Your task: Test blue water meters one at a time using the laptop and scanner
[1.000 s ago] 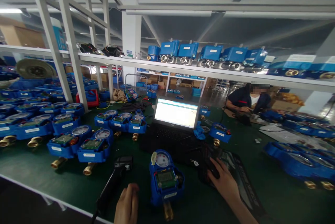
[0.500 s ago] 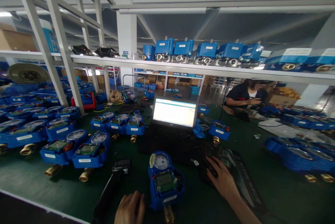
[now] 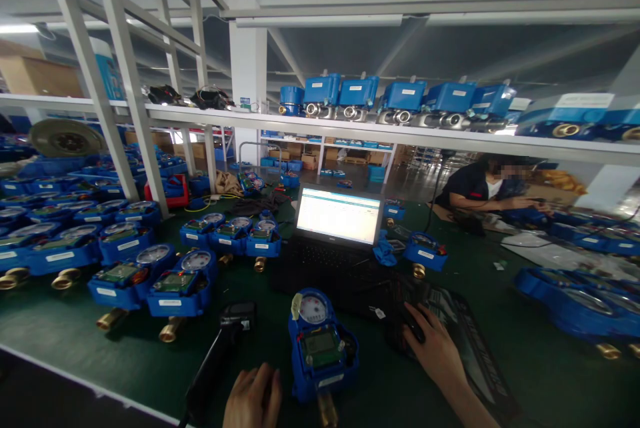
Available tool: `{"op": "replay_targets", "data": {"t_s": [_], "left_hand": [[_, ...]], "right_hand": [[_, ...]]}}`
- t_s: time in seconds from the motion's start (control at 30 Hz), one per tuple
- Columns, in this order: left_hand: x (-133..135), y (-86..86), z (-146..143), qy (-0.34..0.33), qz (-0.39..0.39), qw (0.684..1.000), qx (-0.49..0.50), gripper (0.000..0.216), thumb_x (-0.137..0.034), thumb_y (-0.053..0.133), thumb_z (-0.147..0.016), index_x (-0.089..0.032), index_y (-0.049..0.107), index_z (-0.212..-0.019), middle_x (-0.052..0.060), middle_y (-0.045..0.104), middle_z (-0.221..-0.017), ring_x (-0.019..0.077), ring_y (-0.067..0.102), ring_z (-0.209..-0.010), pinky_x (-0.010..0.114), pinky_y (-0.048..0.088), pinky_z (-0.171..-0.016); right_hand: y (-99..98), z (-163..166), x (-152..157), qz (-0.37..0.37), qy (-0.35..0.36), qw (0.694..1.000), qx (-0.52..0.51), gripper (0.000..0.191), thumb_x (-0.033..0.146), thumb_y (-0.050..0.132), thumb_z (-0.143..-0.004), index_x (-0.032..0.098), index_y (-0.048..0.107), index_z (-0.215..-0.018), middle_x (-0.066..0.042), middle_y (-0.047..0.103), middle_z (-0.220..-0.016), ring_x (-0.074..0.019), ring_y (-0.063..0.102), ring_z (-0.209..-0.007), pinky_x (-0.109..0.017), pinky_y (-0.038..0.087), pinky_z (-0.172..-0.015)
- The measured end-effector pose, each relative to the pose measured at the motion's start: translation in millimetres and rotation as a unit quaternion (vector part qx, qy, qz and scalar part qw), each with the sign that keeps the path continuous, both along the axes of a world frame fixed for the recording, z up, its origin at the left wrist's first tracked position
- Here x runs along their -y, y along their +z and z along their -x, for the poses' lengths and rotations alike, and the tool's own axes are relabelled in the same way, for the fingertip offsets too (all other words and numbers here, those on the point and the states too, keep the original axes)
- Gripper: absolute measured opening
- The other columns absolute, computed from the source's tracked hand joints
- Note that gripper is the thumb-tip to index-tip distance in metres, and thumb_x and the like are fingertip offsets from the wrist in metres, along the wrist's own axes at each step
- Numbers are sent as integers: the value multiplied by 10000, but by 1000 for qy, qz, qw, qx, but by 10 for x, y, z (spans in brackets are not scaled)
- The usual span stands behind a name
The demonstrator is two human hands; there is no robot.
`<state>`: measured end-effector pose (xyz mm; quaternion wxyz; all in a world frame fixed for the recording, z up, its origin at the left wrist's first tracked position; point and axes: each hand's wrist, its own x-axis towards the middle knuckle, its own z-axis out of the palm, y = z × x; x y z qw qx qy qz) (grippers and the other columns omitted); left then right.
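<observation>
My right hand [image 3: 434,346] rests over a black computer mouse [image 3: 415,328] on a dark patterned mouse pad [image 3: 473,335]. Fingers loosely curled, my left hand [image 3: 253,398] lies on the bench with nothing visible in it. Just right of it is a blue water meter [image 3: 323,348] with a round dial, a small display on a green board and a brass pipe end towards me. A black handheld barcode scanner [image 3: 220,355] lies to the left of that hand. Behind the meter stands an open laptop [image 3: 336,218] with a lit, mostly white screen.
Rows of blue meters [image 3: 125,241] fill the bench's left side, and more meters [image 3: 585,301] sit at right. A raised shelf [image 3: 300,123] carries blue units across the back. A co-worker [image 3: 493,191] sits at the far right, hands on a blue part.
The view has swung slightly left, so everything sits further right in the picture. The co-worker's hands have moved lower and to the right. My hands stay by the meter and on the mouse.
</observation>
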<state>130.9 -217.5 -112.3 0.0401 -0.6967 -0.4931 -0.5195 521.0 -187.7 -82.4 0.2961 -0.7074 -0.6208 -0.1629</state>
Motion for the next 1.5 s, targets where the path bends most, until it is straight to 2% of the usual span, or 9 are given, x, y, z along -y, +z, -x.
{"op": "replay_targets", "data": {"t_s": [0.2, 0.33, 0.47, 0.57, 0.83, 1.0, 1.27, 1.5], "left_hand": [[-6, -42, -4, -6, 18, 1000, -5, 352, -381, 349, -964, -223, 525, -703, -14, 572, -555, 139, 566, -501, 273, 457, -574], [0, -52, -9, 1, 24, 1000, -11, 349, -371, 340, -967, -220, 520, -710, -10, 590, -575, 149, 582, -531, 298, 465, -643], [7, -55, -18, -6, 37, 999, -2, 353, -377, 339, -966, -217, 538, -723, -6, 591, -575, 154, 578, -524, 281, 422, -553], [7, -61, -22, -1, 44, 999, 4, 357, -381, 337, -966, -211, 549, -734, -7, 596, -588, 150, 583, -534, 293, 442, -606], [6, -22, -14, 3, 23, 1000, -7, 351, -384, 347, -963, -224, 541, -718, 1, 629, -605, 164, 606, -538, 303, 447, -605], [8, -29, -15, 1, 45, 999, -6, 376, -396, 322, -970, -215, 537, -721, -17, 587, -572, 152, 586, -521, 296, 445, -600], [-19, -53, -5, 14, 4, 1000, -14, 349, -381, 337, -971, -217, 554, -753, -3, 649, -630, 155, 623, -559, 286, 467, -612], [11, -28, -12, 3, 39, 999, -8, 378, -387, 308, -978, -207, 541, -741, -21, 593, -591, 140, 588, -535, 296, 459, -641]], "right_hand": [[-27, -19, -22, 4, 11, 1000, 3, 472, 442, 407, -859, 225, 559, -1250, -120, 500, -1301, -317, 544, -1130, -493, 482, -938], [-11, -2, -10, 8, 15, 1000, 0, 479, 448, 393, -862, 220, 560, -1249, -126, 487, -1313, -319, 532, -1145, -488, 489, -928], [4, 6, -4, 21, 12, 1000, 0, 492, 451, 385, -862, 205, 565, -1249, -135, 477, -1319, -328, 531, -1143, -492, 490, -923], [12, 11, -6, 17, 14, 1000, 0, 484, 443, 396, -855, 207, 572, -1240, -136, 489, -1309, -331, 539, -1127, -501, 488, -921], [16, 21, -3, 16, 17, 1000, -1, 485, 428, 391, -867, 189, 564, -1251, -147, 481, -1313, -323, 527, -1146, -494, 473, -945], [-5, 7, -4, 14, 3, 1000, 8, 475, 427, 393, -872, 207, 560, -1258, -129, 478, -1317, -316, 533, -1132, -482, 488, -922], [-29, -22, -10, 3, -10, 1000, 20, 462, 416, 395, -878, 203, 573, -1246, -133, 496, -1304, -316, 556, -1096, -490, 498, -909], [-37, -28, -6, 8, -19, 999, 25, 444, 407, 414, -870, 233, 578, -1244, -106, 507, -1304, -303, 560, -1104, -460, 507, -905]]}}
